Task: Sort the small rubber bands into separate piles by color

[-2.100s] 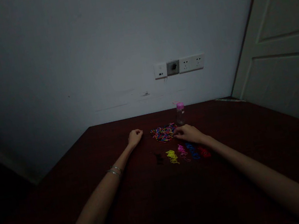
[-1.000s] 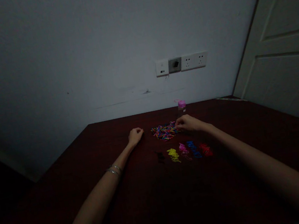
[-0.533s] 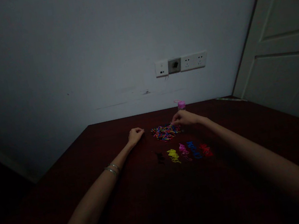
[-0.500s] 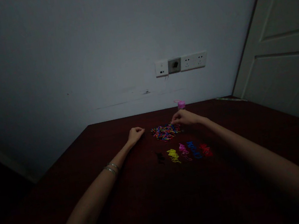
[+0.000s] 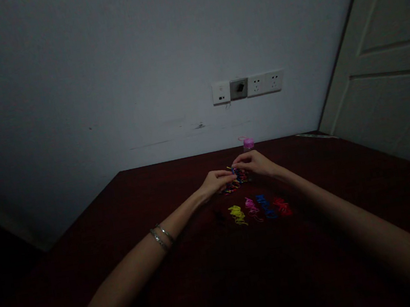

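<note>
A mixed heap of thin, coloured elastic bands (image 5: 240, 175) lies at mid-table, partly covered by my hands. My left hand (image 5: 215, 181) reaches over the heap's left side, thumb and fingers pinched together among the bands. From the right, my right hand (image 5: 255, 162) pinches at the heap's far edge, its fingertips close to the left ones. Exactly which bands each hand pinches is too small to tell. Nearer to me lie sorted piles: yellow bands (image 5: 237, 214), pink bands (image 5: 252, 208), blue bands (image 5: 266, 206), red bands (image 5: 282, 206), and black bands (image 5: 220, 217) that barely show.
Behind my right hand stands a bottle with a pink cap (image 5: 248, 143), close to the wall. Wall sockets (image 5: 264, 83) sit above the dark red table (image 5: 149, 193). A pale door (image 5: 393, 92) is at the right. The scene is dim.
My left hand has moved right from beside the heap onto it, meeting my right hand. My right hand has barely shifted and stays at the heap. The sorted piles look unchanged.
</note>
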`<state>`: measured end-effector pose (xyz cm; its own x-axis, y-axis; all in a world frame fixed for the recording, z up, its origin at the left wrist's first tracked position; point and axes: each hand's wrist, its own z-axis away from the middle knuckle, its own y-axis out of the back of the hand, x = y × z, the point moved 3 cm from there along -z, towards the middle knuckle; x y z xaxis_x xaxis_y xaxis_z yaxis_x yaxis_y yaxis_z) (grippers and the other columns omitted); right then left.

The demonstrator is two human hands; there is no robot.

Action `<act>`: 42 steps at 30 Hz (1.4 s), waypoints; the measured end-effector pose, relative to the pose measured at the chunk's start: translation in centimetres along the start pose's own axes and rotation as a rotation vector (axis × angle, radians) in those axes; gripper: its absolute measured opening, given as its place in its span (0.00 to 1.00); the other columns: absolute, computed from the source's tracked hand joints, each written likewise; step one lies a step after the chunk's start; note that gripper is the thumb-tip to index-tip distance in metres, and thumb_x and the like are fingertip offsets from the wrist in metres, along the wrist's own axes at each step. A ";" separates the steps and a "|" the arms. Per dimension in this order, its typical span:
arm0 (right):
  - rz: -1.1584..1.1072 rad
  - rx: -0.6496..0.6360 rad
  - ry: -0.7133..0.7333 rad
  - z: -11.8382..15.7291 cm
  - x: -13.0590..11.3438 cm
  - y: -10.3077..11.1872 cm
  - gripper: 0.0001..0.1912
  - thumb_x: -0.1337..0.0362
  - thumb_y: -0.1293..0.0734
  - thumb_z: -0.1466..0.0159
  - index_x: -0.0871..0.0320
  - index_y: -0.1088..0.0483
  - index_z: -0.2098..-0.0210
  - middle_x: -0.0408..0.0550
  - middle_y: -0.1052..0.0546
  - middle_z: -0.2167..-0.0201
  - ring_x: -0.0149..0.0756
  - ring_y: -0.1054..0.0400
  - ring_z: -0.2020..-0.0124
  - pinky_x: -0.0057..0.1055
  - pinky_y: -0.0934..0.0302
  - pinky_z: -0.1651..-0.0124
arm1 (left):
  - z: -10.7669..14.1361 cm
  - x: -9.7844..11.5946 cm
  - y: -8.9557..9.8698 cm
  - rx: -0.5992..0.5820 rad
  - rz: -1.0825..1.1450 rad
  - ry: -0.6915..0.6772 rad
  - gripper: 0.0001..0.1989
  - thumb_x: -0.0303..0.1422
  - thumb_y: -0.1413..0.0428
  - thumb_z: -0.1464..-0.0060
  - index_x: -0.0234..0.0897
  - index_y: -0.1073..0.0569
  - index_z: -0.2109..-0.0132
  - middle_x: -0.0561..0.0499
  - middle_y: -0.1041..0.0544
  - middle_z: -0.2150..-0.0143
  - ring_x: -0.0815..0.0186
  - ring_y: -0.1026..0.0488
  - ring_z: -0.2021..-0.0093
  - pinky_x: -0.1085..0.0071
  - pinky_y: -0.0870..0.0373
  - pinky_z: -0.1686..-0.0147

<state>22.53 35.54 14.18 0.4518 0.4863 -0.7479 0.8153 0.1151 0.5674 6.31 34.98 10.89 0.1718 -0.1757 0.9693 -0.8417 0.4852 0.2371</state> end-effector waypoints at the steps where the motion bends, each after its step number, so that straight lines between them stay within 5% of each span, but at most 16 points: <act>1: 0.001 -0.004 0.003 0.1 -0.2 -0.1 0.16 0.56 0.36 0.46 0.64 0.27 0.69 0.49 0.26 0.74 0.32 0.35 0.73 0.29 0.40 0.70 | 0.0 0.0 -0.2 -0.012 0.019 0.015 0.20 0.42 0.43 0.57 0.31 0.26 0.62 0.57 0.37 0.84 0.78 0.48 0.85 0.79 0.55 0.85; 6: 0.012 -0.018 0.013 0.4 -0.6 -0.2 0.15 0.56 0.36 0.46 0.64 0.27 0.69 0.48 0.27 0.75 0.32 0.35 0.73 0.29 0.41 0.70 | -0.1 -0.2 -0.2 -0.004 0.049 0.065 0.17 0.42 0.43 0.57 0.30 0.26 0.67 0.55 0.35 0.82 0.79 0.47 0.85 0.78 0.56 0.85; 30: 0.065 -0.075 -0.021 2.6 1.1 -0.5 0.17 0.55 0.37 0.46 0.63 0.26 0.70 0.47 0.27 0.76 0.31 0.37 0.75 0.28 0.43 0.71 | -2.0 -2.9 2.8 0.066 0.002 0.092 0.22 0.34 0.40 0.61 0.30 0.28 0.55 0.56 0.33 0.82 0.80 0.47 0.86 0.79 0.55 0.85; 42: 0.186 -0.346 0.101 6.1 -1.7 -4.9 0.12 0.59 0.38 0.42 0.59 0.26 0.68 0.45 0.25 0.75 0.29 0.34 0.75 0.25 0.44 0.71 | -2.4 -5.4 7.9 0.450 -0.122 0.063 0.14 0.32 0.46 0.55 0.29 0.26 0.61 0.55 0.33 0.83 0.78 0.44 0.85 0.79 0.48 0.84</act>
<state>19.96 28.88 10.56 0.5283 0.6069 -0.5937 0.5451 0.2936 0.7853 -0.04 41.85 7.64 0.3022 -0.1495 0.9414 -0.9493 0.0424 0.3115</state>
